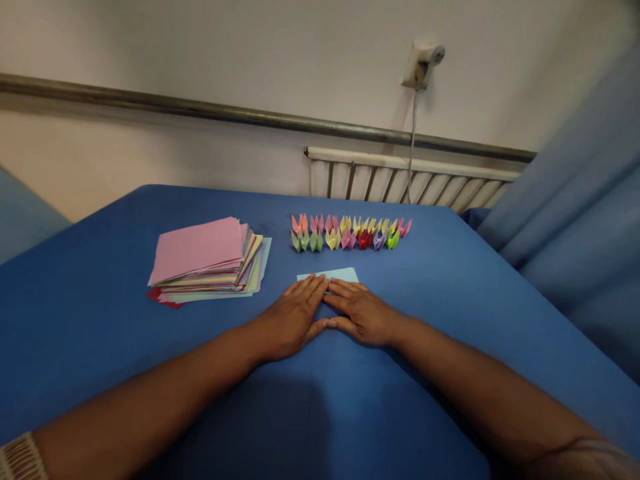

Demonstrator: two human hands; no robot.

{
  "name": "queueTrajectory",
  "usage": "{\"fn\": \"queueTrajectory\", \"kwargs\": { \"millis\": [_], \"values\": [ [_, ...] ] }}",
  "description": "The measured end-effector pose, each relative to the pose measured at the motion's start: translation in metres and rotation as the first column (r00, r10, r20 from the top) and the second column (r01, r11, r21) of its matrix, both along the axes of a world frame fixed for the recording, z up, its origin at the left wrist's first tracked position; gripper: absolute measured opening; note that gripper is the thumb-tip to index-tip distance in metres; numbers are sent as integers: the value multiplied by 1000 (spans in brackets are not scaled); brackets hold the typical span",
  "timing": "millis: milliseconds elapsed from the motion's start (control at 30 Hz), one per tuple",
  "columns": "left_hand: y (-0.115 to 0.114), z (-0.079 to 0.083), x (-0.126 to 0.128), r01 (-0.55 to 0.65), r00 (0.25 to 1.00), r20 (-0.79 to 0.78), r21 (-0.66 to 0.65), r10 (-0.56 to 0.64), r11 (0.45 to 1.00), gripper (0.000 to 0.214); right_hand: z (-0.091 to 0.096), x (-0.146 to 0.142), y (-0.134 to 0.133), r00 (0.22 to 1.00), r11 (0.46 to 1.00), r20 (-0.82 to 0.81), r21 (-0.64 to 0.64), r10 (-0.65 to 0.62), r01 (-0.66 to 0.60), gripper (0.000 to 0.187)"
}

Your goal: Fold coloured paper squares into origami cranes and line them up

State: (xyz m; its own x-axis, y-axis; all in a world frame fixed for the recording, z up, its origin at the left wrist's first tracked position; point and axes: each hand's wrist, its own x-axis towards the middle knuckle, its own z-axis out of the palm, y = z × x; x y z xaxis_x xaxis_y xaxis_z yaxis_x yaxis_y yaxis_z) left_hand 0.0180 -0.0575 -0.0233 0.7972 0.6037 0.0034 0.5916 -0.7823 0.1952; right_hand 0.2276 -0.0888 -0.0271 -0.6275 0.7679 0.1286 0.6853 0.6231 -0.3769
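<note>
A pale blue sheet of paper [334, 274] lies flat on the blue tabletop, its far edge showing past my fingers. My left hand [295, 317] rests palm down over its left part, fingers stretched out. From the other side my right hand [363, 312] presses on it the same way, fingers flat. The fingertips and thumbs of both hands meet near the middle. Most of the sheet is hidden under the hands, so I cannot tell how it is folded there.
Left of my hands stands a stack of coloured paper [200, 252], pink on top. Beyond them, two rows of small folded paper cranes [349, 240] stand on the blue table [100, 320]. A radiator [390, 175] and metal rail [240, 113] run along the wall; a blue curtain [580, 173] hangs right.
</note>
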Motion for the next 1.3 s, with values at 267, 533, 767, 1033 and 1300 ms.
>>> {"fn": "queueTrajectory", "kwargs": {
  "millis": [267, 533, 767, 1033, 1300],
  "values": [
    [4, 5, -3, -127, 992, 11, 44, 126, 991, 70, -18, 21, 18, 906, 904, -33, 59, -423, 424, 37],
    [43, -4, -1, -230, 945, 253, 66, 207, 971, 19, -16, 22, 39, 657, 658, -54, -10, -752, 753, 54],
    [40, -9, -2, -282, 920, 296, 52, 255, 958, 40, -3, 11, 44, 703, 689, 11, -187, -711, 700, 46],
    [40, -11, -2, -261, 942, 239, 78, 236, 962, 47, -2, 6, 45, 759, 752, 33, -111, -651, 650, 54],
    [40, -10, -3, -270, 937, 248, 60, 248, 961, 47, -3, 17, 55, 822, 813, 66, -124, -566, 570, 62]
  ]
}}
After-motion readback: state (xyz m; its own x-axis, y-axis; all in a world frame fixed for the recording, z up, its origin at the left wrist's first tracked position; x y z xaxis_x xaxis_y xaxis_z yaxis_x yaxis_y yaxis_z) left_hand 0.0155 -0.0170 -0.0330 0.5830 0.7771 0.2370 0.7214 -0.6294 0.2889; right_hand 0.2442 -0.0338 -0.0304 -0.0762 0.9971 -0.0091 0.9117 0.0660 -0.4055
